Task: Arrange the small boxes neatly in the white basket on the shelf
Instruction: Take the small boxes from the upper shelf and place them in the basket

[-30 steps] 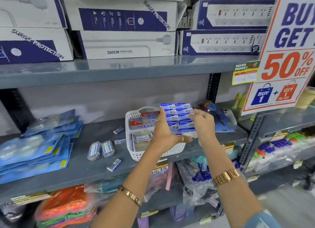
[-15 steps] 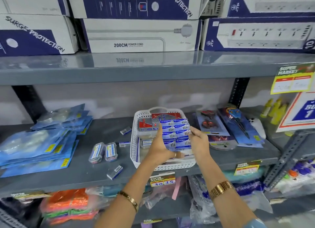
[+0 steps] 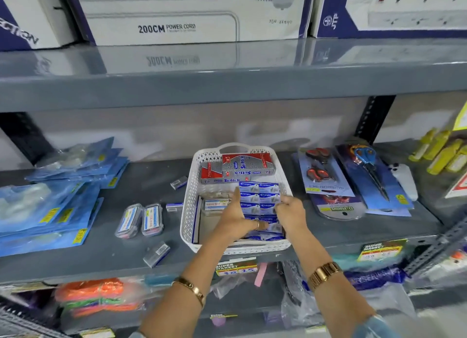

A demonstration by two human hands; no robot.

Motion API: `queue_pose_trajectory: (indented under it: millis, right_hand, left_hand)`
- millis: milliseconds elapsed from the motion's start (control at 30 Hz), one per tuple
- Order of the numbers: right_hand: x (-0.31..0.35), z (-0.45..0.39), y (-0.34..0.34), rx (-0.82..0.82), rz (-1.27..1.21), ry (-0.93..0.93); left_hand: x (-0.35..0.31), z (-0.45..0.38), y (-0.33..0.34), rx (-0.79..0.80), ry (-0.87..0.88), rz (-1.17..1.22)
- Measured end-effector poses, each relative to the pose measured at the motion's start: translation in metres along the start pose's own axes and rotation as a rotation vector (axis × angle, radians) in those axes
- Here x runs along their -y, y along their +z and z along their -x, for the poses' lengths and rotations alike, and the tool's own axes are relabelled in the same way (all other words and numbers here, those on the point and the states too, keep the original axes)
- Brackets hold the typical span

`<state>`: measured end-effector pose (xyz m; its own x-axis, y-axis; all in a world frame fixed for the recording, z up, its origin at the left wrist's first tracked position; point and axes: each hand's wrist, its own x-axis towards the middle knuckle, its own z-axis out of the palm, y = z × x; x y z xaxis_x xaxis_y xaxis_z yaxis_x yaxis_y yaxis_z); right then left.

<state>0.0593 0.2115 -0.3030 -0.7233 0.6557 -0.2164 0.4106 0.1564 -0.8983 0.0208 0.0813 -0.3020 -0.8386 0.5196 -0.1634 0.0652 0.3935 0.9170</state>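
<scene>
Both hands are inside the white basket [image 3: 188,219] on the grey shelf [image 3: 252,259]. The left hand [image 3: 233,219] and right hand [image 3: 290,212] press on a block of small blue boxes [image 3: 260,194], fingers wrapped around its sides. Two red and grey boxes [image 3: 242,168] sit at the back.

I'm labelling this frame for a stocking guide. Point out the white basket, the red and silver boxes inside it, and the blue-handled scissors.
white basket [image 3: 188,211]: head view, on its left lattice wall.
red and silver boxes [image 3: 246,164]: head view, on the top face of the upper box.
blue-handled scissors [image 3: 362,153]: head view, on the blue handle loop.
</scene>
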Motion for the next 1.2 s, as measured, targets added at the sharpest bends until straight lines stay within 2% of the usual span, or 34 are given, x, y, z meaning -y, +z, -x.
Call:
queue_pose_trajectory:
  millis: [200, 567, 767, 867, 967, 1200]
  right_hand:
    - [0.006, -0.012, 0.002, -0.033, 0.14, 0.04]
    - [0.008, -0.018, 0.013, 0.084, 0.325, 0.051]
    - [0.012, -0.024, 0.011, 0.165, 0.446, 0.054]
    - [0.008, -0.026, 0.009, 0.169, 0.422, 0.041]
    - [0.006, -0.022, 0.009, 0.141, 0.424, 0.0]
    - [0.016, -0.014, 0.012, 0.001, 0.37, -0.2]
  left_hand:
    - [0.001, -0.015, 0.002, 0.031, -0.107, -0.003]
    - [-0.008, -0.024, 0.007, 0.18, -0.327, -0.176]
    - [-0.013, -0.03, 0.014, 0.209, -0.42, -0.082]
    - [-0.021, -0.031, 0.016, 0.166, -0.447, -0.071]
    - [-0.024, -0.031, 0.018, 0.05, -0.44, -0.029]
    - [-0.036, -0.027, 0.012, -0.181, -0.311, -0.007]
